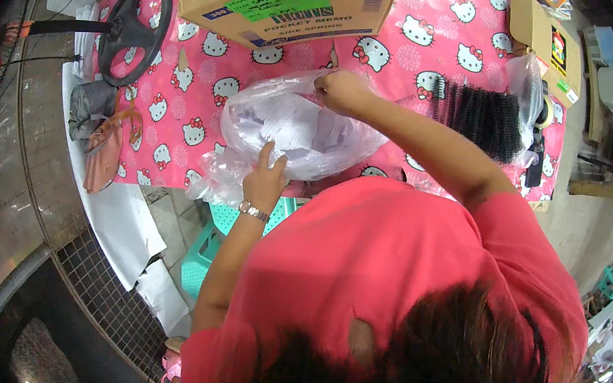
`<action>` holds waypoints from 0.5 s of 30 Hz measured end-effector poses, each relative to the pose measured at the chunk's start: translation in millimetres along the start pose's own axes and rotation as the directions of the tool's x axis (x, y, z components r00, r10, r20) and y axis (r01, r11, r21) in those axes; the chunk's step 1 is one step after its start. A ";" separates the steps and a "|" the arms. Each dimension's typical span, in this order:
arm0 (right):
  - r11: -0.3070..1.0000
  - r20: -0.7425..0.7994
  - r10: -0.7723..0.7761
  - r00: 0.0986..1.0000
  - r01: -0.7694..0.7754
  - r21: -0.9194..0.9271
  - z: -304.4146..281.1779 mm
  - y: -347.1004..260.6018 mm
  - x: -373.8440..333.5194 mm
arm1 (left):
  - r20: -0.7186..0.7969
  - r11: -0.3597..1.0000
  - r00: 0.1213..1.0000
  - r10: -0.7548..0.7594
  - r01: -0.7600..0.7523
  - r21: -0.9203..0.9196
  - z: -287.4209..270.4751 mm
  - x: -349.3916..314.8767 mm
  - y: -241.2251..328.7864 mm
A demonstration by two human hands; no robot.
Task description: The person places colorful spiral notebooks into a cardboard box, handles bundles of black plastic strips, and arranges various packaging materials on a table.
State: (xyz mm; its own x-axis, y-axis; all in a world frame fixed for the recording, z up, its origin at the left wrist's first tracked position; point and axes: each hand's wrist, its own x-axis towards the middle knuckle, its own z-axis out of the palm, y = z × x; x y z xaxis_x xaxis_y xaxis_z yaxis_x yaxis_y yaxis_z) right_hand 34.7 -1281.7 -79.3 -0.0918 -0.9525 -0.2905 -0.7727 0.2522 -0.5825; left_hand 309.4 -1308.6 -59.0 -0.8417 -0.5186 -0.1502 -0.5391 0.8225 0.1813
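Note:
A clear plastic bag (357, 149) lies with its mouth spread on the pink table, near its front edge. Inside it are several white paper pieces (292, 122), some with faint lines. My right hand (342, 91) is closed on the far rim of this bag, its fingers pinched together. On the near left side, my left hand (265, 183) reaches over the plastic with fingers apart, touching the bag and the paper. A metal wristwatch (254, 211) is on my left wrist. More crumpled clear plastic (223, 175) spills over the table edge beside that hand.
A large cardboard box (291, 6) stands beyond the bag. Black wire spirals (480, 121) lie to the right, near an open carton (532, 35). At left are a black steering wheel (114, 28) and a brown pouch (103, 155). Green stools (200, 259) sit below the table.

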 end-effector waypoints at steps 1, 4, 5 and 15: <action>0.994 0.031 -0.098 0.995 0.099 -0.041 -7.4 1.4 -0.7 | -0.035 0.999 0.999 0.032 -0.033 -0.017 3.1 -3.3 -2.6; 0.952 -0.037 -0.305 0.952 0.304 -0.025 17.2 -27.0 -24.7 | -0.098 0.997 0.994 0.046 -0.051 -0.049 9.4 0.9 -1.3; 0.947 -0.025 -0.320 0.947 0.318 -0.053 23.2 -36.0 -27.0 | -0.101 0.997 0.993 0.055 -0.060 -0.051 9.7 5.8 1.5; 0.905 0.069 -0.083 0.994 0.046 0.423 29.3 5.5 10.7 | 0.045 0.992 0.991 0.124 -0.125 0.030 1.6 7.4 9.6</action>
State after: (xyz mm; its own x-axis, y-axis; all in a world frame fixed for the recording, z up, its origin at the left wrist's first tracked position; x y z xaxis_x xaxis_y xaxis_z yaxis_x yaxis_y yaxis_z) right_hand 47.8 -1285.4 -107.9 0.0156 -0.9560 -0.2929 -0.4379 0.2568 -0.8616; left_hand 298.0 -1304.1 -59.9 -0.8997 -0.4021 -0.1699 -0.4286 0.8874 0.1695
